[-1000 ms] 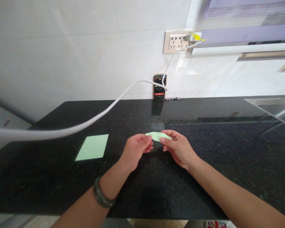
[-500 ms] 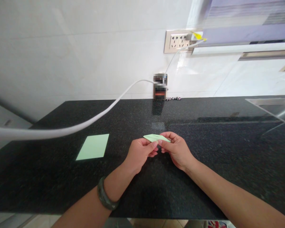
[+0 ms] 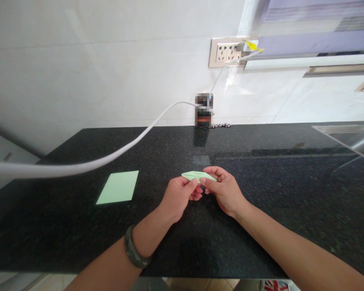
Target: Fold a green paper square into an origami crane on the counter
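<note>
A small folded piece of light green paper [image 3: 197, 174], long and pointed at its left end, is held between both hands above the dark counter. My left hand [image 3: 180, 196] pinches its near left edge between thumb and fingers. At its right side, my right hand [image 3: 224, 186] grips it with the thumb on the near face and the fingers behind; the right tip is partly covered. A flat sheet of light green paper [image 3: 118, 188] lies on the counter, left of my hands and apart from them.
The black speckled counter [image 3: 63, 226] runs back to a white wall. Against the wall stands a phone-like device [image 3: 204, 115], blurred out, with a white cable [image 3: 109, 155] sweeping left and another rising to the socket panel [image 3: 224, 52]. A sink [image 3: 352, 133] edges in at right.
My thumbs have shifted slightly apart along the folded paper, and more of its near face shows. The flat sheet lies where it was.
</note>
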A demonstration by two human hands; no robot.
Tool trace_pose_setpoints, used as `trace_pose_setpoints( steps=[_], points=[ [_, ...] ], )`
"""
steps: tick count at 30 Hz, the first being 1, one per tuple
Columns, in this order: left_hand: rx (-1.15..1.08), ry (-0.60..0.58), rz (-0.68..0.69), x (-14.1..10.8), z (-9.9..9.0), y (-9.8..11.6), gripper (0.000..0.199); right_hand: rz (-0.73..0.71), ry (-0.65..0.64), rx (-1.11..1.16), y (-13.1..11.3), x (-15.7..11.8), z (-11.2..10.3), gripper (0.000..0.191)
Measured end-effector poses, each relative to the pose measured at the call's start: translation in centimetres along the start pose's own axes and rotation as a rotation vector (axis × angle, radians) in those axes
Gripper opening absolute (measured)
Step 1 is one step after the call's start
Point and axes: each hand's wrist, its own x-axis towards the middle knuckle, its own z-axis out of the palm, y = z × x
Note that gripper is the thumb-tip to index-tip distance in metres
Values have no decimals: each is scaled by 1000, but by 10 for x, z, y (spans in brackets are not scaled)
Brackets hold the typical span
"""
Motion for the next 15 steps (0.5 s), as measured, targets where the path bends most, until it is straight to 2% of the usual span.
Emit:
trace_pose_setpoints(
  steps=[4, 11, 15],
  points=[
    [-25, -31, -10, 0, 0, 2, 33, -14, 22, 1, -2, 1, -2, 33],
    [67, 22, 56, -1, 0, 4, 22, 42, -70, -37, -2, -2, -2, 42],
    [103, 22, 78, -1, 0, 4, 22, -12, -98, -16, -2, -2, -3, 44]
  ],
)
